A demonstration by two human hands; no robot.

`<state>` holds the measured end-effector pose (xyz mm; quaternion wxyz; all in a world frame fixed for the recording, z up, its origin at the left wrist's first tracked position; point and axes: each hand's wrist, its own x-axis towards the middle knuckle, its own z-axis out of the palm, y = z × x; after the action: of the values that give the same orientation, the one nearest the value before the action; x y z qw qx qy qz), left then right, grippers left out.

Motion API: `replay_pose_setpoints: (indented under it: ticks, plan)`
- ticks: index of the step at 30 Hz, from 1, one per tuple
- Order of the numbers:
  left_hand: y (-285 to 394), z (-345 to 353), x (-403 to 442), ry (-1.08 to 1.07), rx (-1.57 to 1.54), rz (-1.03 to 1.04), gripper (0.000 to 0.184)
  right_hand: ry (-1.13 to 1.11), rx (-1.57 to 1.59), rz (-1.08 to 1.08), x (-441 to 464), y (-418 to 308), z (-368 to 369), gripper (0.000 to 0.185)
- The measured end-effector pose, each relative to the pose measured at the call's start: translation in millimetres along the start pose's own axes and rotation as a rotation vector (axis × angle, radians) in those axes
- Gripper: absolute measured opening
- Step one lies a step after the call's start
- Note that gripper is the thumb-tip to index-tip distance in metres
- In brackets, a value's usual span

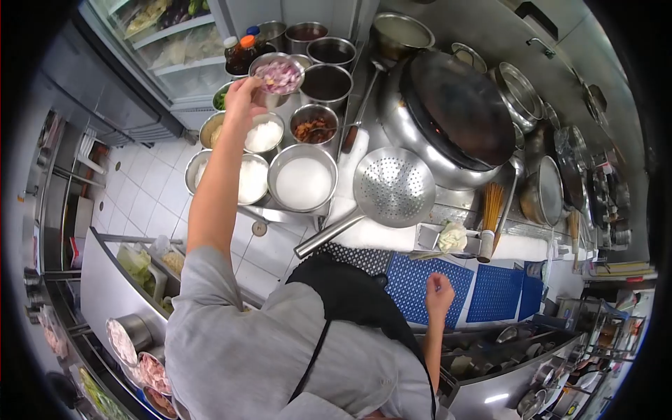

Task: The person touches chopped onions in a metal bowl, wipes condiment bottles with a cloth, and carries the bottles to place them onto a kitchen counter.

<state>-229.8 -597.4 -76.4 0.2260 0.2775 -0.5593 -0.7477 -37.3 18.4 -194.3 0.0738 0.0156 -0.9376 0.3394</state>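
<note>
My left hand (245, 98) reaches out to the far left and grips the rim of a steel bowl of chopped red onion (278, 75). The bowl is over a group of steel containers. Below it are a container of white granules (264, 136) and a pot of brown chopped pieces (313, 129) with a spoon in it. Near my right side, above a blue perforated floor mat (431, 281), hangs my right hand (439, 294). Its fingers are curled in, and nothing shows in them.
A large wok (458, 108) sits on the stove. In front of it lies a perforated strainer (394, 187), its handle over the counter edge. A bamboo brush (492, 206) and a folded cloth (452, 236) are by the front edge. Sauce bottles (247, 50) stand near the fridge.
</note>
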Motion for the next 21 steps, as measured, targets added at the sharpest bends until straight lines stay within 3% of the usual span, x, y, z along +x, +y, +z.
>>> replay_pose_setpoints:
  ticks: [4,7,11,14,17,21]
  plan:
    - [-23,-14,49,0.085,-0.025,-0.136,0.033,-0.163,0.298,0.417,-48,91,31,0.007]
    - [-16,-9,48,0.088,-0.077,-0.220,0.034,-0.126,0.451,0.615,-57,98,33,0.005]
    - [-11,-3,70,0.141,0.092,-0.238,0.043,-0.187,0.444,0.650,-48,101,31,0.010]
    - [-13,2,81,0.144,0.253,-0.141,0.046,-0.182,0.408,0.627,-33,98,33,0.010]
    - [-20,0,88,0.121,0.300,-0.154,0.039,-0.152,0.451,0.628,-18,97,39,0.008]
    - [-91,-38,161,0.203,0.538,-0.113,0.032,-0.102,0.663,0.736,14,78,43,0.013]
